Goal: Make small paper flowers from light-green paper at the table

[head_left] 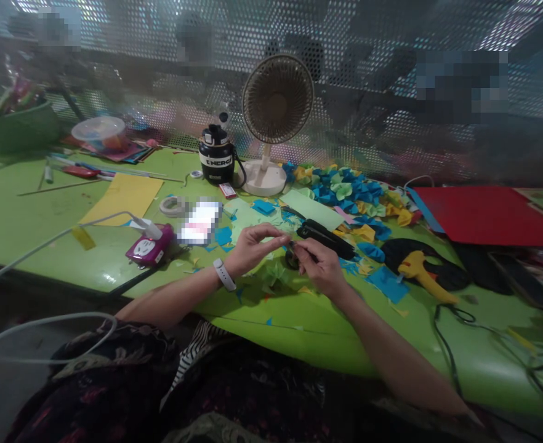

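A small dark object (292,253), mostly hidden by fingers and impossible to identify, sat in the right hand's (320,267) narrow pinching grip. The left hand (253,246) curved just beside it, though whether it touched was unclear. A black stapler (325,239) lay just beyond the grip, with a yellow-handled glue gun (419,264) and paper flowers (345,191) farther off on the green desk (484,363).

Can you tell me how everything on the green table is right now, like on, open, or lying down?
Left bare hand, fingers curled, white band on wrist.
Right bare hand, grip pinched on a small dark object.
Round beige desk fan, upright on its stand.
Magenta plastic power socket, white cable plugged in.
Yellow plastic glue gun, lying down.
Large red paper sheet, lying flat.
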### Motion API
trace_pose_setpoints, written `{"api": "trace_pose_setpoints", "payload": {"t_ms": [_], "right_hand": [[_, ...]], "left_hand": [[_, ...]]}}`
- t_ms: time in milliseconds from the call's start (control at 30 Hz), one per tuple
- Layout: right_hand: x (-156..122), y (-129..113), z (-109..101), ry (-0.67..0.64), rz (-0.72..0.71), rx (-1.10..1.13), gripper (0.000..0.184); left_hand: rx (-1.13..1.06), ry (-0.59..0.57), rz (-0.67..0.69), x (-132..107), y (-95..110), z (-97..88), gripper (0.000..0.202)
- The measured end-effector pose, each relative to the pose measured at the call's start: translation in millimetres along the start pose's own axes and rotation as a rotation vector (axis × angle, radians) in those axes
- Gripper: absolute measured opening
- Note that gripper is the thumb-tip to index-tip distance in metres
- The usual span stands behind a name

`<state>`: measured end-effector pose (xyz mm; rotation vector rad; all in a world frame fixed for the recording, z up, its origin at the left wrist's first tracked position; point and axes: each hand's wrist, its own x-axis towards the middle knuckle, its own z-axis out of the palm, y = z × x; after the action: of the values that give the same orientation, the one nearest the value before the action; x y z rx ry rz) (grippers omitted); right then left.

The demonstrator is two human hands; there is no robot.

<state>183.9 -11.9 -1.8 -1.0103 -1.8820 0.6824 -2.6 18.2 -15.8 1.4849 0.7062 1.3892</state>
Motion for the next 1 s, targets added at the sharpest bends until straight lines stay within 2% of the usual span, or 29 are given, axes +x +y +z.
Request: {"api": "trace_pose_setpoints", "payload": {"t_ms": [100, 267, 500, 600, 767, 1000], "right_hand": [[-0.7, -0.2, -0.5, -0.015, -0.005, 0.001, 0.028], [-3.9, 2.7, 3.2, 0.074, -0.026, -0.115, 0.023], [-3.2, 3.1, 2.8, 0.035, -0.038, -0.099, 0.021], [-1.6, 3.2, 1.1, 0.022, -0.076, -0.080, 0.021], [-1.3, 3.0, 0.7, -0.008, -0.053, -0.059, 0.023], [-4.5, 4.1, 3.3, 0.055, -0.054, -0.141, 0.022]], "left_hand": [[-0.060, -0.004, -0.033, 0.3, 0.9, 0.3, 0.017], [-0.089, 0.054, -0.070, 0.4, 1.4, -0.1, 0.023], [0.016, 0.063, 0.002, 1.2, -2.1, -2.1, 0.024], [0.000, 0.050, -0.012, 1.7, -0.7, -1.7, 0.024], [-0.094, 0.034, -0.062, 1.4, 1.1, 0.4, 0.021], [-0.097, 0.061, -0.072, 1.1, 5.0, 1.4, 0.025]]}}
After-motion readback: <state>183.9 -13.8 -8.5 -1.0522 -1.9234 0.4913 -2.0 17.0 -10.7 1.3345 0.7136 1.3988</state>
